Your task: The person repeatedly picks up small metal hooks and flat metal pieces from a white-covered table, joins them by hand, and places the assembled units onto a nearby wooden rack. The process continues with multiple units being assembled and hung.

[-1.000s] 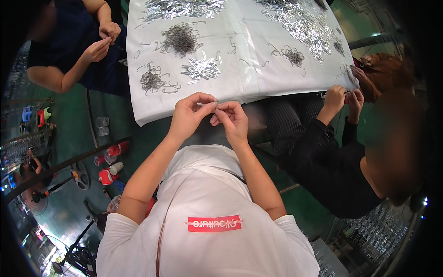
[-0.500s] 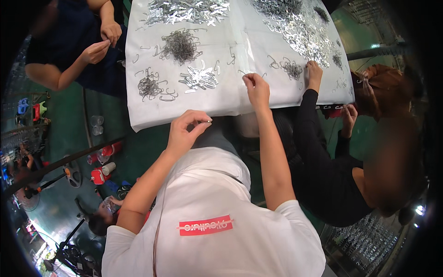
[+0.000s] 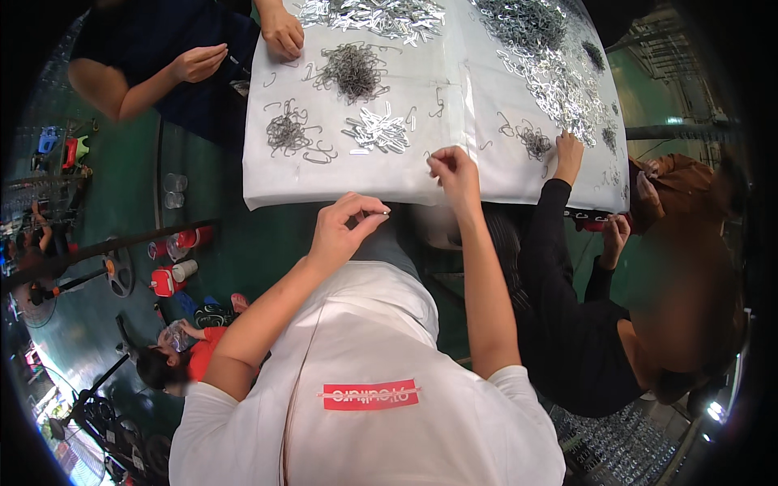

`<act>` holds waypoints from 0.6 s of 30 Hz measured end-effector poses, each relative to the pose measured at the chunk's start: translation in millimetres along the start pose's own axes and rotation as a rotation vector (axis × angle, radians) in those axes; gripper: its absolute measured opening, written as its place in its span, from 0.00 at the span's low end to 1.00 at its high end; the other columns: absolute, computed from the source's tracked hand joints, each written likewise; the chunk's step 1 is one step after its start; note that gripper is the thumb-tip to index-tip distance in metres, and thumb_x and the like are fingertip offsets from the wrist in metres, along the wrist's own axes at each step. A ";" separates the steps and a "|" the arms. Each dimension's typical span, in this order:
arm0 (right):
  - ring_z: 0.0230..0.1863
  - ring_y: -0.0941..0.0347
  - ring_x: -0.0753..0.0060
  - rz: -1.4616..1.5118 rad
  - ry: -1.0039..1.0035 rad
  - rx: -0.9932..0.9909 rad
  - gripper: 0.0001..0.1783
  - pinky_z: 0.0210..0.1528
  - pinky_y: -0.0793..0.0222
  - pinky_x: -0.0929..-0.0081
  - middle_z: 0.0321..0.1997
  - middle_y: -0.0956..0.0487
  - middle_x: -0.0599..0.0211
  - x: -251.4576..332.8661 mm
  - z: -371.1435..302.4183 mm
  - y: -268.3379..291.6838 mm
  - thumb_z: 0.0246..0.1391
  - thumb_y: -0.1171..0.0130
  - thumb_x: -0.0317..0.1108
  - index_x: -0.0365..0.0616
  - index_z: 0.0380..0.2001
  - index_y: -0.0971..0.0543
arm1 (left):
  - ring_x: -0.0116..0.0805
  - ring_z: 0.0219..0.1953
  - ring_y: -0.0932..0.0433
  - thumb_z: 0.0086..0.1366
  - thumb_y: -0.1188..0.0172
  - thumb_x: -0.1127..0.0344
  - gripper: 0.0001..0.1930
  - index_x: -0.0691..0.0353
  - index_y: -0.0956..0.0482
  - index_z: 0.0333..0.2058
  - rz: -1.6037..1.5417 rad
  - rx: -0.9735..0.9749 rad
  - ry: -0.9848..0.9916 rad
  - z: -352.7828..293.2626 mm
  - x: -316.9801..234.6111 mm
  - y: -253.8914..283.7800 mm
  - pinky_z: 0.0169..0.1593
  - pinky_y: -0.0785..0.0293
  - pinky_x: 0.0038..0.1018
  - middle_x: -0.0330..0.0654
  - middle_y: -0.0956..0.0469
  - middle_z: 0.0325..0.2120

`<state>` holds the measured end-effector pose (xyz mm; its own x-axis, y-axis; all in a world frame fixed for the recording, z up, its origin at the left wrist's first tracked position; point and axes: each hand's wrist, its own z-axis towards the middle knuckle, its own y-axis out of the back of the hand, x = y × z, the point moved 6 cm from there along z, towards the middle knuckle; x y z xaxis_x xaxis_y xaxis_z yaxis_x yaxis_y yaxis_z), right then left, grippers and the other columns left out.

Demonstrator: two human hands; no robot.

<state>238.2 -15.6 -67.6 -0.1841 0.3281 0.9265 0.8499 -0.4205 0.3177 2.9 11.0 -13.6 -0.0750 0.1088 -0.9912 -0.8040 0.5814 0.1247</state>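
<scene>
Just off the near edge of the white table (image 3: 324, 180), my left hand (image 3: 344, 231) pinches a small shiny metal piece (image 3: 386, 213) between thumb and fingertips. My right hand (image 3: 456, 178) is over the table's near edge, thumb and forefinger closed on a thin bent wire hook, only a bit of which shows. Beyond my hands lies a small pile of flat silver metal strips (image 3: 378, 131). Loose dark wire hooks (image 3: 288, 132) lie left of it, and a larger heap of wire hooks (image 3: 352, 73) sits behind.
Large heaps of silver pieces (image 3: 559, 85) cover the far table. A co-worker's hand (image 3: 569, 152) reaches into them from the right; a small hook pile (image 3: 533, 144) lies beside it. At the left, another person's hand (image 3: 282, 34) rests on the table. Red and white containers (image 3: 168, 279) stand on the floor.
The view has shifted, so the table sits further right. My right hand has drawn back slightly toward the table edge; my left keeps its pinch. The left co-worker's hands have parted, one onto the table.
</scene>
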 end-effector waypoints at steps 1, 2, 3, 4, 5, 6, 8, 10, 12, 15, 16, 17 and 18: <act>0.29 0.24 0.77 0.189 -0.024 0.004 0.09 0.28 0.29 0.80 0.30 0.22 0.64 11.4 -24.1 -5.2 0.52 0.39 0.25 0.36 0.36 0.26 | 0.26 0.30 0.25 0.56 0.36 0.75 0.06 0.62 0.17 0.34 0.006 -0.002 -0.004 -0.8 0.3 0.0 0.34 0.28 0.21 0.37 0.18 0.32; 0.30 0.24 0.76 0.309 -0.080 -0.018 0.10 0.29 0.28 0.81 0.32 0.22 0.64 20.8 -47.4 -9.3 0.52 0.38 0.25 0.37 0.37 0.27 | 0.25 0.29 0.25 0.56 0.36 0.75 0.07 0.61 0.17 0.35 0.006 0.000 0.017 -2.8 2.0 0.3 0.34 0.28 0.21 0.38 0.18 0.32; 0.30 0.23 0.76 0.474 -0.035 0.004 0.11 0.30 0.27 0.82 0.33 0.22 0.65 35.8 -68.9 -14.9 0.53 0.38 0.25 0.37 0.39 0.27 | 0.25 0.29 0.25 0.57 0.36 0.75 0.07 0.61 0.17 0.35 -0.016 -0.005 0.030 -4.3 3.4 0.1 0.34 0.28 0.21 0.38 0.18 0.32; 0.31 0.23 0.74 0.523 -0.104 -0.032 0.13 0.30 0.26 0.82 0.34 0.22 0.64 42.2 -87.6 -17.8 0.53 0.38 0.24 0.37 0.40 0.28 | 0.25 0.28 0.25 0.57 0.36 0.75 0.07 0.61 0.17 0.35 -0.040 -0.011 0.040 -4.9 4.7 -0.7 0.34 0.28 0.21 0.38 0.18 0.32; 0.32 0.22 0.73 0.622 -0.067 -0.016 0.15 0.31 0.26 0.82 0.35 0.23 0.63 53.6 -102.2 -22.5 0.52 0.37 0.23 0.36 0.42 0.29 | 0.25 0.28 0.25 0.57 0.36 0.75 0.07 0.61 0.17 0.35 -0.059 -0.014 0.054 -5.3 6.0 -1.2 0.34 0.28 0.21 0.38 0.18 0.32; 0.32 0.22 0.72 0.670 -0.092 -0.029 0.17 0.31 0.25 0.82 0.35 0.22 0.64 58.2 -113.8 -27.5 0.51 0.36 0.22 0.37 0.43 0.30 | 0.25 0.28 0.24 0.57 0.37 0.76 0.07 0.61 0.17 0.36 -0.061 -0.016 0.048 -6.2 5.8 -0.9 0.34 0.28 0.21 0.39 0.18 0.32; 0.33 0.21 0.72 0.700 -0.117 -0.058 0.16 0.31 0.24 0.81 0.35 0.22 0.63 62.4 -129.8 -35.1 0.51 0.36 0.20 0.37 0.42 0.30 | 0.25 0.28 0.24 0.57 0.37 0.76 0.08 0.61 0.17 0.36 -0.062 -0.007 0.042 -8.0 4.8 -1.1 0.34 0.28 0.20 0.39 0.18 0.32; 0.33 0.21 0.72 0.726 -0.107 -0.084 0.16 0.32 0.24 0.80 0.35 0.22 0.62 61.9 -135.7 -41.0 0.51 0.36 0.20 0.37 0.41 0.30 | 0.25 0.29 0.24 0.57 0.37 0.77 0.08 0.61 0.17 0.37 -0.047 0.003 0.021 -9.1 2.3 -1.2 0.34 0.27 0.20 0.38 0.18 0.32; 0.33 0.21 0.72 0.739 -0.120 -0.132 0.16 0.33 0.23 0.79 0.35 0.22 0.61 55.9 -136.6 -44.7 0.51 0.36 0.20 0.36 0.41 0.30 | 0.25 0.29 0.23 0.57 0.37 0.77 0.09 0.61 0.17 0.37 -0.024 0.014 -0.017 -9.8 -1.5 -2.5 0.34 0.27 0.21 0.38 0.18 0.32; 0.33 0.21 0.72 0.755 -0.068 -0.178 0.15 0.35 0.22 0.78 0.35 0.22 0.59 51.7 -136.1 -45.5 0.51 0.37 0.20 0.35 0.40 0.30 | 0.25 0.29 0.23 0.57 0.37 0.78 0.09 0.61 0.17 0.37 -0.022 0.013 -0.061 -10.3 -5.7 -4.6 0.34 0.27 0.21 0.38 0.18 0.32; 0.33 0.21 0.72 0.769 -0.043 -0.184 0.15 0.36 0.22 0.78 0.35 0.22 0.59 51.6 -136.0 -46.0 0.51 0.37 0.19 0.35 0.40 0.30 | 0.26 0.29 0.23 0.57 0.37 0.78 0.09 0.61 0.17 0.37 -0.019 0.010 -0.054 -10.0 -5.4 -5.1 0.34 0.26 0.21 0.38 0.18 0.32; 0.33 0.21 0.72 0.778 -0.027 -0.194 0.15 0.36 0.22 0.78 0.35 0.22 0.59 51.1 -135.7 -46.6 0.51 0.37 0.19 0.35 0.40 0.30 | 0.26 0.29 0.22 0.57 0.37 0.78 0.10 0.61 0.17 0.38 -0.013 0.006 -0.046 -9.3 -4.9 -5.5 0.34 0.26 0.21 0.39 0.18 0.31; 0.33 0.22 0.72 0.787 -0.012 -0.203 0.15 0.36 0.22 0.78 0.35 0.22 0.58 50.8 -135.4 -46.9 0.51 0.37 0.19 0.35 0.40 0.30 | 0.26 0.29 0.22 0.57 0.37 0.78 0.10 0.62 0.18 0.38 -0.002 0.003 -0.034 -8.6 -4.2 -5.9 0.34 0.26 0.21 0.39 0.18 0.31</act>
<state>122.1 -93.8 -8.1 0.4365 -0.1194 0.8917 0.6213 -0.6769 -0.3947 2.8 0.2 -10.5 -0.0530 0.1350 -0.9894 -0.8024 0.5840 0.1227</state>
